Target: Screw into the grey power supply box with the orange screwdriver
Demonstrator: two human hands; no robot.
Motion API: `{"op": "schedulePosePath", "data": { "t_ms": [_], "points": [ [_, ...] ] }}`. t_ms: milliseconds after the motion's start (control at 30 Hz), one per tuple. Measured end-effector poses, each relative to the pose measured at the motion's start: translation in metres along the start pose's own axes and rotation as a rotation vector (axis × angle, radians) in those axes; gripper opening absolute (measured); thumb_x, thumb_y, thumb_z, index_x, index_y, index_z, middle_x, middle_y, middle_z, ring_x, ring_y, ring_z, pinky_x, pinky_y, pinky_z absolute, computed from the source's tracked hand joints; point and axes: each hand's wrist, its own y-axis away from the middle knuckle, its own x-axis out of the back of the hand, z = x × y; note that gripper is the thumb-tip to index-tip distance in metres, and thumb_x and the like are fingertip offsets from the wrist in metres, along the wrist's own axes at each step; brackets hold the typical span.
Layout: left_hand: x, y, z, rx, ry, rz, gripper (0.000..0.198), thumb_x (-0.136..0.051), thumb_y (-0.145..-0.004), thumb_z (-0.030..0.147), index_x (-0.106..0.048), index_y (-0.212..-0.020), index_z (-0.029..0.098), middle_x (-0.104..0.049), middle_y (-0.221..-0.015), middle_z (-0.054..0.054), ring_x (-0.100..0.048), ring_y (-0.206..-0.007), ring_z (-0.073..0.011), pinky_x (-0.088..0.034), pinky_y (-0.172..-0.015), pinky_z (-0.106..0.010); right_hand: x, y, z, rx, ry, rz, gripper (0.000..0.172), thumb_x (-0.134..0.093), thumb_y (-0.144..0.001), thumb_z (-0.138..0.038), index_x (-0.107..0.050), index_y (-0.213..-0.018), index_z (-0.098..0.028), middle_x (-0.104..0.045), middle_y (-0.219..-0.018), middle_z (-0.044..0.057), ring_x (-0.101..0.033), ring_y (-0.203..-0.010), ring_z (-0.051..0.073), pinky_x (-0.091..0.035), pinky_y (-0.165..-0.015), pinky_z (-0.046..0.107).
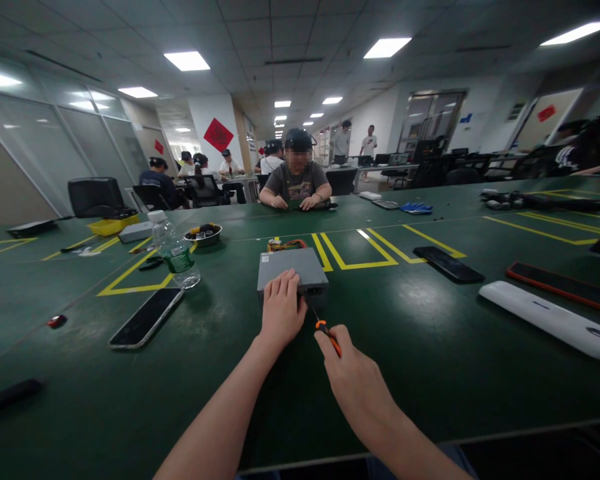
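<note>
A grey metal computer power supply [293,261] sits on the green table, its cable bundle [287,245] coming out of the far side. My left hand [283,303] grips its near left part, fingers over the top and thumb at the near face. Held in my right hand [353,363] is a screwdriver [329,337] with an orange and black handle. Its thin shaft points up at the near face of the power supply, below the socket. Whether the tip sits on a screw is too small to tell.
On the left are a phone [147,319], a plastic bottle [176,252] and a metal bowl [203,233] of small parts. To the right lie a black phone [449,264] and a long white device [550,319]. A person [296,177] sits across the green table [220,380].
</note>
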Motion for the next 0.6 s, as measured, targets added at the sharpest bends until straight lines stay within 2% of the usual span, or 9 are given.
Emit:
{"op": "schedulePosePath", "data": {
  "t_ms": [100, 200, 300, 367, 467, 533, 600],
  "points": [
    [0.0007, -0.0003, 0.0003, 0.001, 0.006, 0.0, 0.036, -0.048, -0.078, 0.02, -0.047, -0.114, 0.017, -0.05, -0.127, -0.01, -0.042, -0.118, -0.0244, -0.032, -0.098, -0.042, -0.0017, 0.0015, -0.0048, -0.117, -0.143, 0.019, 0.029, -0.032, -0.085, -0.007, -0.054, -0.103, -0.013, -0.056, -0.084, 0.008, -0.058, -0.054, 0.011, -0.044, -0.043, 0.02],
    [0.002, -0.0002, 0.0015, 0.009, 0.01, 0.012, 0.037, -0.049, -0.077, 0.019, -0.047, -0.114, 0.017, -0.051, -0.126, -0.01, -0.042, -0.118, -0.025, -0.033, -0.098, -0.043, -0.0024, 0.0009, -0.0054, -0.3, -0.368, 0.028, 0.023, -0.033, -0.089, -0.016, -0.05, -0.104, -0.015, -0.059, -0.082, 0.006, -0.061, -0.058, 0.013, -0.045, -0.047, 0.021],
    [0.0025, 0.0, 0.0024, 0.014, 0.012, 0.02, 0.036, -0.049, -0.078, 0.019, -0.048, -0.113, 0.017, -0.052, -0.125, -0.011, -0.043, -0.118, -0.0248, -0.034, -0.097, -0.042, -0.0031, -0.002, -0.004, -0.455, -0.557, -0.047, 0.018, -0.032, -0.09, -0.02, -0.045, -0.102, -0.016, -0.061, -0.071, 0.001, -0.061, -0.054, 0.013, -0.045, -0.046, 0.022],
    [0.0022, 0.0001, 0.0024, 0.014, 0.009, 0.025, 0.035, -0.049, -0.078, 0.02, -0.048, -0.113, 0.017, -0.052, -0.124, -0.01, -0.044, -0.117, -0.0241, -0.034, -0.097, -0.042, -0.0022, -0.0044, -0.0036, -0.497, -0.571, -0.104, 0.013, -0.038, -0.088, -0.021, -0.044, -0.099, -0.018, -0.06, -0.068, -0.001, -0.061, -0.053, 0.015, -0.046, -0.047, 0.024],
    [0.0012, 0.0001, 0.0017, 0.01, -0.001, 0.03, 0.034, -0.048, -0.08, 0.021, -0.048, -0.113, 0.017, -0.053, -0.124, -0.01, -0.045, -0.116, -0.0238, -0.035, -0.096, -0.041, 0.0008, -0.0056, -0.0045, -0.425, -0.468, -0.141, 0.02, -0.047, -0.078, -0.012, -0.046, -0.097, -0.016, -0.062, -0.081, 0.004, -0.064, -0.062, 0.017, -0.049, -0.051, 0.025],
    [0.0006, -0.0001, 0.0012, 0.009, -0.009, 0.024, 0.034, -0.048, -0.08, 0.021, -0.048, -0.113, 0.016, -0.053, -0.124, -0.01, -0.045, -0.115, -0.024, -0.035, -0.096, -0.042, 0.0025, -0.0034, -0.0053, -0.31, -0.356, -0.14, 0.03, -0.043, -0.073, -0.003, -0.048, -0.101, -0.013, -0.06, -0.095, 0.01, -0.064, -0.064, 0.016, -0.05, -0.05, 0.024],
    [0.0005, -0.0001, 0.0008, 0.008, -0.014, 0.014, 0.034, -0.048, -0.08, 0.021, -0.048, -0.113, 0.016, -0.052, -0.124, -0.01, -0.045, -0.115, -0.0241, -0.035, -0.096, -0.041, 0.0036, 0.0006, -0.0051, -0.188, -0.201, -0.084, 0.042, -0.036, -0.071, 0.004, -0.049, -0.108, -0.009, -0.057, -0.104, 0.016, -0.065, -0.07, 0.017, -0.052, -0.054, 0.024]
  ]
}}
